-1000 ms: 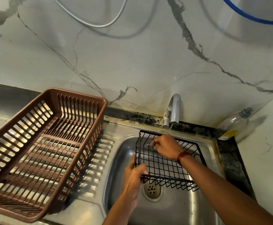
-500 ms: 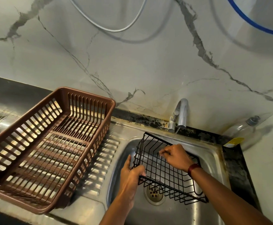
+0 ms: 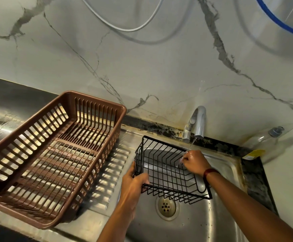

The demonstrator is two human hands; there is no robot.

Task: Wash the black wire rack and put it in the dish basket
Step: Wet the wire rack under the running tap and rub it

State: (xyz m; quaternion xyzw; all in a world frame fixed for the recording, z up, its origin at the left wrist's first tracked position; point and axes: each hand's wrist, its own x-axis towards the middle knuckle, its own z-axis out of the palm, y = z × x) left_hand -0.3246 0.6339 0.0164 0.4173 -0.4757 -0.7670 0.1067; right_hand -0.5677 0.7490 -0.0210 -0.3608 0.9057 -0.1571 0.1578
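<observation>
The black wire rack point(image 3: 166, 170) hangs tilted over the steel sink point(image 3: 217, 222), under a thin stream from the chrome tap point(image 3: 197, 122). My left hand point(image 3: 133, 186) grips the rack's near left corner. My right hand point(image 3: 195, 162) has its fingers curled round the wires of the far side, where the water lands. The brown plastic dish basket point(image 3: 69, 215) stands on the drainboard to the left, with nothing in it.
The sink drain point(image 3: 166, 206) lies below the rack. A clear bottle point(image 3: 264, 144) leans in the back right corner by the marble wall. Grey and blue hoses loop across the wall above. The ribbed drainboard point(image 3: 114, 168) separates basket and sink.
The rack has tilted and shifted slightly left, its left end raised higher. My right hand slid toward the rack's right far side under the stream. The view moved down and left.
</observation>
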